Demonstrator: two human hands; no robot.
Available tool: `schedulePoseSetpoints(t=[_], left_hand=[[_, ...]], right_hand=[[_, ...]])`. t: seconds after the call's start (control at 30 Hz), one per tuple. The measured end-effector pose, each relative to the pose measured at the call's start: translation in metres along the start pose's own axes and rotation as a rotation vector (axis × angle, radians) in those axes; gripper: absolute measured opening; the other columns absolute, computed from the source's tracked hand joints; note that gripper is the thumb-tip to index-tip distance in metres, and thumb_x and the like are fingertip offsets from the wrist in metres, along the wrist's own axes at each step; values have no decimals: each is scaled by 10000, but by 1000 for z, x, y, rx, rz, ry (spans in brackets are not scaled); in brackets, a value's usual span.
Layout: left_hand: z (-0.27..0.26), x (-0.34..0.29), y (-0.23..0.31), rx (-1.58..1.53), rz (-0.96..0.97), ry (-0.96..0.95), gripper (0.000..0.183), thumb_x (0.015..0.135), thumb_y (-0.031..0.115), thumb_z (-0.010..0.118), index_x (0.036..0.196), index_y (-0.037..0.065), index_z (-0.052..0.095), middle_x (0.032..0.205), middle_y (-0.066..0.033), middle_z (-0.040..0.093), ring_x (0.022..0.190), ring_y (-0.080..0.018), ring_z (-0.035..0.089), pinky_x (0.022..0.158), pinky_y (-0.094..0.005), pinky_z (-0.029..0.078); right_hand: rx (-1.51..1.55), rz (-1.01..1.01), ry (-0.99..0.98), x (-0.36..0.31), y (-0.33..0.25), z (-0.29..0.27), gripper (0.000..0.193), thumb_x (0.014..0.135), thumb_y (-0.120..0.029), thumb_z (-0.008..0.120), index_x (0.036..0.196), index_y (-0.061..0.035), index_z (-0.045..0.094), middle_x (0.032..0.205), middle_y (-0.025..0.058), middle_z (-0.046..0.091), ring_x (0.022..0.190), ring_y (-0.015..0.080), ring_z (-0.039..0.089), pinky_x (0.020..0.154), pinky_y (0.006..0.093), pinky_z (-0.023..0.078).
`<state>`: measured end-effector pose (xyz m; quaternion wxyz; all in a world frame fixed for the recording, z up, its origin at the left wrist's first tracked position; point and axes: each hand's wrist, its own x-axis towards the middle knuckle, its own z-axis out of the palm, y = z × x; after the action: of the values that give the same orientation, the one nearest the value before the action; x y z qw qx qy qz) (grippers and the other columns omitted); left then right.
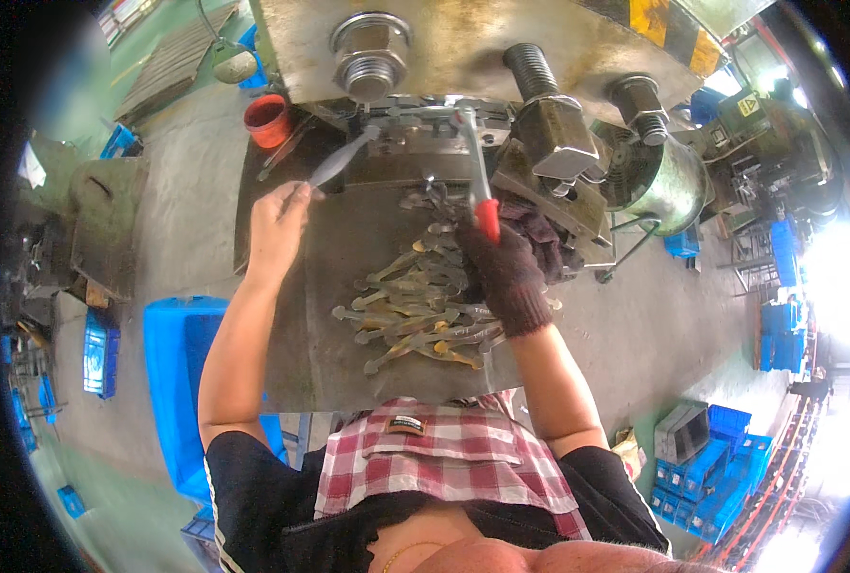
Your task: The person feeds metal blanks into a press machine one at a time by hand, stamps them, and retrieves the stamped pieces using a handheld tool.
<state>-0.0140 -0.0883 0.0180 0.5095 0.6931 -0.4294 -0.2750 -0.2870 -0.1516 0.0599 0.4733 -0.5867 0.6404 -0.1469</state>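
Observation:
My left hand [280, 215], bare, pinches the near end of a flat grey metal piece [344, 160]. The piece tilts up to the right, its far end close to the press's die block [415, 143]; it is slightly blurred. In a dark knitted glove, my right hand [506, 272] is closed round a long tool with a red grip [487, 222], which looks like tongs or pliers. Its grey shaft reaches up to the die, where I cannot make out what its tip touches. Between my arms a heap of long metal pieces [425, 306] lies on the metal table [320, 353].
Large bolts with nuts [372, 53] jut from the press above the die. An orange-red cup [268, 120] stands at the far left of the table. Dark cloth [539, 234] lies right of the heap. A blue bin [172, 382] sits left of the table; blue crates [716, 477] are stacked lower right.

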Motion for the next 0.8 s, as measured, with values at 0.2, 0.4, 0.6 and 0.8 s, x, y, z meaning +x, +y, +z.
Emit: schedulePoseSetpoints(t=[0.2,0.4,0.6,0.8], left_hand=[[1,-8,-6,-159,-181,-325,281,944,253,516,857,5,616,552,84,325,486,-29,278,457,-223,219],[4,-5,8,-207,-254,-544,292,940,271,522,869,4,616,545,78,315,477,-36,262,454,-230,202],[13,-15,-1,-112,9,-399,332,881,332,606,1004,23,595,706,16,543,641,-109,532,555,-242,409],[41,-36,-13,664,137,-759,304,800,261,666,1011,51,605,912,-158,624,867,-327,606,761,-393,487]], right_hand=[[424,-75,-399,-36,50,-21,326,854,-218,655,1135,-73,575,813,-2,585,655,73,531,545,231,442],[425,-105,-512,-52,67,-14,407,879,-246,636,1224,-50,545,875,17,627,710,78,563,586,238,466],[396,-9,-428,-51,71,-31,453,860,-282,654,1226,-39,542,858,25,636,677,84,572,551,230,464],[516,-59,-317,-50,75,-34,486,834,-270,672,1228,-19,535,792,31,614,566,94,551,448,229,440]])
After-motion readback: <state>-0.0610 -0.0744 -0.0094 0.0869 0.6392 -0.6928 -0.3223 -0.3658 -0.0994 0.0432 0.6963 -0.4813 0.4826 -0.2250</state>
